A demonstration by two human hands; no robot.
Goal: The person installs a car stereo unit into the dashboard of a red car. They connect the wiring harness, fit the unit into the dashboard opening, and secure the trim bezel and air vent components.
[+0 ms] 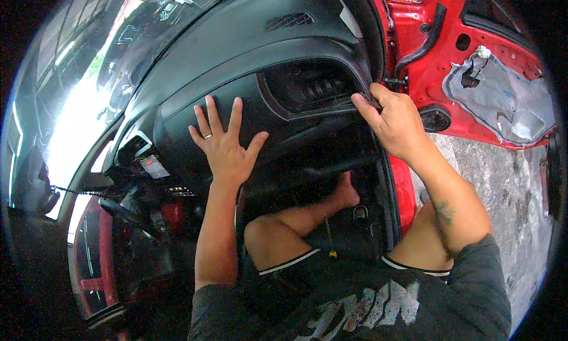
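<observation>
My left hand (228,145) lies flat on the black dashboard panel (201,113), its fingers spread and a ring on one of them. Right of it, a dark recess (310,86) opens in the dashboard, with slotted shapes inside. At the right end of that recess, my right hand (393,119) is closed around the edge trim (360,106) beside the door opening. The thumb points left over the trim, while the curled fingers are partly hidden. An air vent grille (290,21) sits higher up on the dashboard.
The red car door (414,51) stands open at the right, its inner side stripped to a grey liner (503,98). My bent legs fill the footwell. A screwdriver with a yellow handle (332,255) is between them. The windshield (89,104) slopes at left.
</observation>
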